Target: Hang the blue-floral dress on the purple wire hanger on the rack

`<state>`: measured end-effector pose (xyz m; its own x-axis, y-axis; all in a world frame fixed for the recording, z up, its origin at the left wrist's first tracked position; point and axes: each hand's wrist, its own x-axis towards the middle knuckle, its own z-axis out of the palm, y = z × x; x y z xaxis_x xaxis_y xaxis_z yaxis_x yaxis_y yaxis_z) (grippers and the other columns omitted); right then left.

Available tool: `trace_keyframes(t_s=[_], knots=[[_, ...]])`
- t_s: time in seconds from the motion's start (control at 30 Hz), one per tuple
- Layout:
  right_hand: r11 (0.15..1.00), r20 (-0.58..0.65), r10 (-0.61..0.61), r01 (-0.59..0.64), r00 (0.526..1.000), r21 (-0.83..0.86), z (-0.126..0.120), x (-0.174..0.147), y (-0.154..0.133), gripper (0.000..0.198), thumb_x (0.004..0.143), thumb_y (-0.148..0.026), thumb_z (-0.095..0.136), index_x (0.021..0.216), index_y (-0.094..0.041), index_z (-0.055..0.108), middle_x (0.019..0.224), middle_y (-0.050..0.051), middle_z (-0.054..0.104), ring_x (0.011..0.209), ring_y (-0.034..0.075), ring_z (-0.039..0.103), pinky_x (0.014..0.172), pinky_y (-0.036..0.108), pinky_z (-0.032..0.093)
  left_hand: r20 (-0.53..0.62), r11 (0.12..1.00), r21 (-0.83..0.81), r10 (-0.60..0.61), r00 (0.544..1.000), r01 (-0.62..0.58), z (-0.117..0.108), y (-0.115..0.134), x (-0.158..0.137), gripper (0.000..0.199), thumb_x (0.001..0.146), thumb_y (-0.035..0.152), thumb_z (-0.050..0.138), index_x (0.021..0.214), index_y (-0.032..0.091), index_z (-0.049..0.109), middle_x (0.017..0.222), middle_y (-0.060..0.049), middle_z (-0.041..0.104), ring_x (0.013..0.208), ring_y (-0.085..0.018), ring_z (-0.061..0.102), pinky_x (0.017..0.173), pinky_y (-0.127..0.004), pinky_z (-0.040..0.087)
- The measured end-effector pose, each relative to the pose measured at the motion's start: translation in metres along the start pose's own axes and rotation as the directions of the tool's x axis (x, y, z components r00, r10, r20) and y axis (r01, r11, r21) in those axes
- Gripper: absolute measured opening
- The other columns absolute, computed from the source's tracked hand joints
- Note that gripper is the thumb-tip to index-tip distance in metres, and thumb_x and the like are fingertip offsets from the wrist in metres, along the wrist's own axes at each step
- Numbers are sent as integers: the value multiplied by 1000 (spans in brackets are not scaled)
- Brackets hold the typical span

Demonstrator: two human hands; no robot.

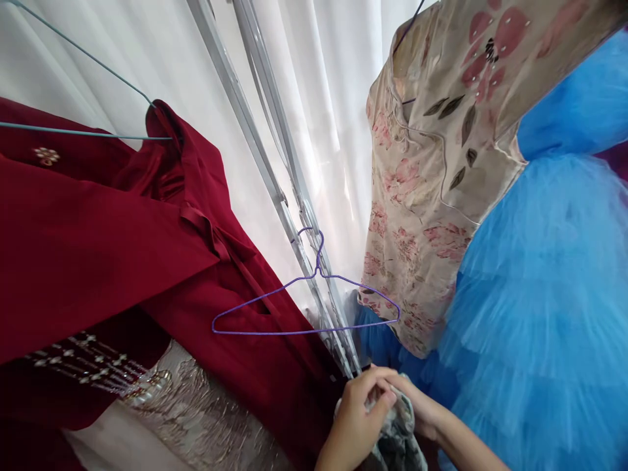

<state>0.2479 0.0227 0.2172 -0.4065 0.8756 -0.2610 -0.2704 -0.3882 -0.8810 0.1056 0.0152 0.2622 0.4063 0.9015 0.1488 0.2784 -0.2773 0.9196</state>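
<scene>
A grey-green patterned cloth garment (400,428) is bunched up at the bottom of the view, partly cut off by the lower edge. My left hand (360,409) is closed on it, thumb and fingers pinching its upper edge. From the right, my right hand (417,402) reaches behind and meets the left at the top of the cloth, its fingers partly hidden but closed on the same garment. Above both hands, a purple wire hanger (289,332) hangs by its hook from the metal rack, with no garment on it.
Metal rack poles (260,131) slant down the middle before a white curtain (324,65). A dark red garment (98,242) with beading hangs at left. To the right hang a floral beige dress (417,190) and a blue layered tulle dress (540,294).
</scene>
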Motion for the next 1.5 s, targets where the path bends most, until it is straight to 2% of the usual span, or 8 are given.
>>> trace_keyframes(t_s=[0.17, 0.3, 0.43, 0.57, 0.8, 1.0, 1.27, 1.5], knots=[[987, 228, 160, -156, 960, -36, -15, -30, -26, 12, 71, -27, 73, 76, -16, 70, 67, -3, 63, 64, 13, 56, 63, 22, 43, 181, 991, -102, -62, 981, 82, -10, -7, -9, 57, 87, 58, 59, 132, 23, 61, 118, -10, 65, 112, -26, 59, 103, -40, 43], [807, 503, 170, 173, 847, -564, -39, -48, -86, 8, 72, -20, 71, 68, -13, 71, 56, -6, 50, 54, 9, 40, 52, 21, 29, 375, 908, -233, -247, 894, 348, 4, -42, -38, 70, 73, 77, 61, 109, 18, 73, 100, -10, 71, 98, -29, 66, 90, -41, 51], [625, 391, -105, 366, 915, -689, -77, -48, -148, 15, 73, -10, 59, 68, -13, 73, 60, -4, 58, 58, 10, 46, 55, 22, 32, 3, 929, -117, -354, 935, 352, -3, -66, -63, 58, 72, 64, 72, 107, 18, 74, 109, -9, 72, 106, -31, 63, 96, -41, 49], [678, 249, -224, 334, 942, -655, -99, -22, -204, 18, 75, -20, 63, 60, -12, 68, 58, -2, 59, 56, 10, 49, 57, 23, 35, -414, 905, -40, -402, 817, 425, -24, -58, -74, 68, 65, 55, 80, 119, 15, 71, 125, -15, 67, 123, -36, 55, 109, -44, 39], [709, 355, -438, 560, 826, -429, -50, 41, -230, 20, 79, -29, 65, 77, -10, 72, 76, 1, 68, 78, 15, 62, 74, 25, 45, -445, 964, -136, -265, 855, 228, -41, -7, -92, 42, 81, 53, 69, 98, 14, 74, 95, -8, 73, 95, -27, 65, 88, -32, 51], [914, 406, -232, 342, 884, -221, -35, 53, -206, 30, 78, -40, 75, 93, -17, 64, 76, 0, 65, 65, 13, 60, 60, 23, 45, -681, 897, -442, -323, 657, -16, -100, 9, -115, 38, 70, 44, 82, 69, 14, 58, 66, 1, 59, 62, -13, 56, 58, -19, 46], [906, 350, -226, 328, 909, -267, -47, 44, -226, 37, 80, -39, 76, 111, -22, 67, 78, 0, 67, 66, 16, 63, 61, 26, 48, 19, 665, -715, -287, 958, 213, -114, 23, -98, 52, 77, 58, 74, 105, 20, 53, 79, -2, 65, 52, -8, 53, 48, -14, 34], [820, 320, -303, 416, 898, -393, -46, 44, -231, 33, 83, -42, 72, 108, -20, 71, 80, 1, 69, 67, 16, 61, 62, 26, 45, 523, 752, -340, -348, 778, 565, -59, -8, -76, 68, 55, 62, 86, 102, 16, 71, 89, -6, 70, 80, -21, 63, 75, -28, 50]])
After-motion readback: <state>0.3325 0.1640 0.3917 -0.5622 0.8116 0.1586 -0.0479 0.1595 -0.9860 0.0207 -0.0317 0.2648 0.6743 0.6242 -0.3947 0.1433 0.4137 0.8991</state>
